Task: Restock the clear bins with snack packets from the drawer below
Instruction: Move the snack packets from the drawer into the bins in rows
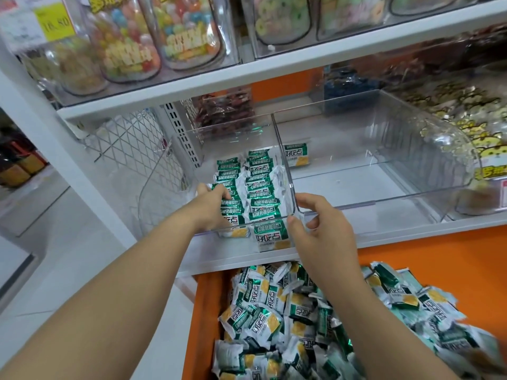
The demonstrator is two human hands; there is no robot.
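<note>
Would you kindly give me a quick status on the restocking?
Left hand on packet rows in left bin, grip unclear. Right hand pinches front corner of right bin, which holds one packet. Drawer open, heaped. Nothing in the way.

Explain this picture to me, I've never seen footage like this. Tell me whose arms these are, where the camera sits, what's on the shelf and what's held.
No machine here: these are a person's two bare arms, filmed by one wide-angle camera worn on the head, looking forward and down. On the white shelf stand two clear bins. The left bin holds neat rows of green-and-white snack packets; the right bin has just one packet at its back. Below, an open orange drawer is heaped with loose packets of the same kind. The left hand reaches into the left bin and touches the rows; whether it grips a packet I cannot tell. The right hand grips the right bin's front corner.
</note>
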